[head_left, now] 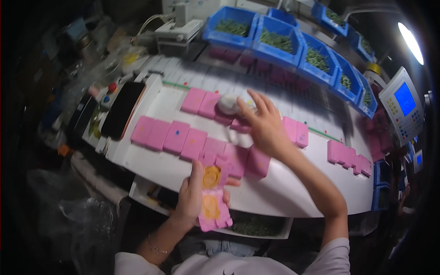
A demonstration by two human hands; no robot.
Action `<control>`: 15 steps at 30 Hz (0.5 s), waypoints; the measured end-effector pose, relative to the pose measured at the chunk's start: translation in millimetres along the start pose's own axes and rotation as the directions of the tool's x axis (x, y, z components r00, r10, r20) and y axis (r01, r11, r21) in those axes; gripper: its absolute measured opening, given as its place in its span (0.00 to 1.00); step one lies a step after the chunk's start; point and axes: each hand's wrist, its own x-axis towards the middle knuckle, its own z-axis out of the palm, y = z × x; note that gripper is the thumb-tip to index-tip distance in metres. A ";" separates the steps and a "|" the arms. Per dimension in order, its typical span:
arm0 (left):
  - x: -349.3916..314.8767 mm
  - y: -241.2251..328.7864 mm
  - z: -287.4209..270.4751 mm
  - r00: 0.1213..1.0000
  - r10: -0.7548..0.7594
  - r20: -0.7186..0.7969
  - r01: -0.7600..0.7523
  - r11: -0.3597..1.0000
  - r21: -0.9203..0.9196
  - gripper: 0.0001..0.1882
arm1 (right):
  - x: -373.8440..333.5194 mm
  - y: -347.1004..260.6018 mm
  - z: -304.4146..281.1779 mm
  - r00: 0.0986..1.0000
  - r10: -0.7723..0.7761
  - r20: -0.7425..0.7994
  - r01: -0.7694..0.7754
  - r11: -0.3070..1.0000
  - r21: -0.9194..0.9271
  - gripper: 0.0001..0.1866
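Note:
My left hand (pixel 188 195) is closed around an opened pink rubber mold (pixel 214 223), near the table's front edge. Its two halves lie unfolded one above the other, each with a yellow-orange hollow. Over the middle of the table, my right hand (pixel 266 126) has its fingers stretched and apart. Beside its fingertips sits a rounded whitish bundle, perhaps a cloth pouch (pixel 228 104), on pink blocks; blur hides whether they touch. A row of closed pink molds (pixel 178 136) runs along the front, and another pink mold (pixel 194 100) stands in the row behind.
Blue bins (pixel 277 41) with small green pieces hang above the table's back. A dark phone-like slab (pixel 123 110) lies at the left, near a red button (pixel 112 87). More pink molds (pixel 348 157) and a control panel (pixel 403 103) are at the right. An open drawer (pixel 259 228) holds green pieces.

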 end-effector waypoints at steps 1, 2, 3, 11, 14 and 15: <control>0.1 2.5 -2.7 1.000 0.019 -0.015 -0.020 1.000 -0.022 0.35 | 9.7 4.1 7.4 0.982 0.046 0.181 -0.045 0.999 -0.010 0.36; -0.5 3.9 -4.3 0.999 0.001 -0.041 -0.002 1.000 -0.027 0.35 | 14.4 7.7 9.6 0.978 0.037 0.205 -0.055 0.995 0.081 0.36; 0.2 5.3 -5.6 0.998 0.036 -0.043 -0.035 0.999 0.017 0.36 | 15.2 9.2 9.5 0.987 -0.034 0.160 0.010 0.989 0.148 0.35; 17.2 1.3 3.9 0.999 -0.002 -0.045 -0.001 0.998 -0.068 0.34 | -80.8 -45.5 -52.9 0.991 0.014 -0.132 0.019 0.969 0.247 0.33; 26.4 -10.1 23.1 0.997 -0.005 -0.071 0.001 0.999 -0.055 0.33 | -95.8 -63.9 -47.7 0.973 -0.090 -0.211 0.104 0.993 0.054 0.27; 29.2 -14.4 31.2 0.977 0.078 -0.197 -0.091 0.994 -0.056 0.33 | -99.9 -66.7 -44.6 0.965 -0.157 -0.211 0.149 0.987 -0.053 0.28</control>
